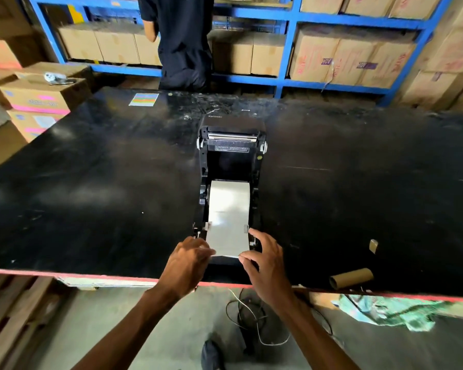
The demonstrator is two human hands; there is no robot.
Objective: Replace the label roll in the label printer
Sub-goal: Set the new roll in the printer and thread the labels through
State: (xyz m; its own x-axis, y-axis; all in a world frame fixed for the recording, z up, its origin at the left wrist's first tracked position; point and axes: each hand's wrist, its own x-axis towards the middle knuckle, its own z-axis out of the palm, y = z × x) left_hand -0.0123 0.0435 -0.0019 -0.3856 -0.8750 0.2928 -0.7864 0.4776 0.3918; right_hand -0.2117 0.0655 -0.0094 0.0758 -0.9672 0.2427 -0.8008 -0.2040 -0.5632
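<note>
A black Xprinter label printer [230,182] sits on a large black table [91,182] near its front edge, its lid swung up and back so the inside is exposed. A white strip of label paper [229,217] runs from the roll bay towards the person, lying flat between the two side guides and reaching past the printer's front lip.

The left hand [190,260] pinches the near left corner of the strip between thumb and fingers. The right hand [265,260] holds the near right corner with its thumb and curled fingers, while its index finger stretches forward to touch the right guide. Both hands are partly closed on the paper, not clenched.

To the right, near the table's edge, an empty cardboard core [351,277] lies on its side, well apart from the printer. A small brown scrap [373,246] lies beyond it. Across the table, a person in dark clothes [182,41] stands facing blue shelving [286,44] stacked with cartons.
</note>
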